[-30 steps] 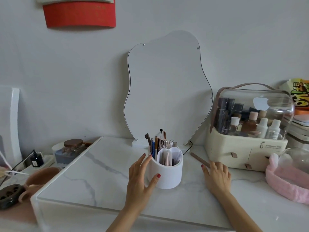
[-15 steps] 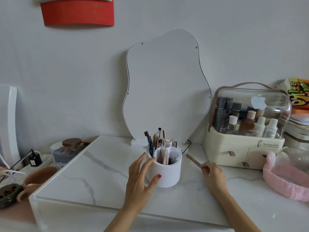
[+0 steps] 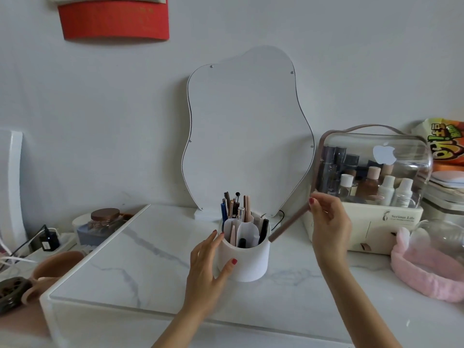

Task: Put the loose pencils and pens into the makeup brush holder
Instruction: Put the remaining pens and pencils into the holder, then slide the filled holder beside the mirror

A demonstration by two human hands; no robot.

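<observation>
A white round makeup brush holder (image 3: 247, 262) stands on the marble tabletop, with several pens, pencils and brushes upright in its compartments. My left hand (image 3: 208, 270) cups its left side, thumb on the front wall. My right hand (image 3: 329, 222) pinches the top end of a brown pencil (image 3: 288, 223), held in the air and slanting down to the left. The pencil's lower tip hangs just right of the holder's rim, apart from it.
A wavy white mirror (image 3: 246, 131) leans on the wall behind the holder. At the right stand a clear-lidded cosmetics case (image 3: 371, 194) and a pink headband (image 3: 426, 272). At the left are a lidded jar (image 3: 105, 217), a plug and cables (image 3: 49, 241). The tabletop's front edge (image 3: 125, 301) is near.
My right hand picked the brown pencil up off the tabletop and raised it toward the holder. My left hand stayed on the holder.
</observation>
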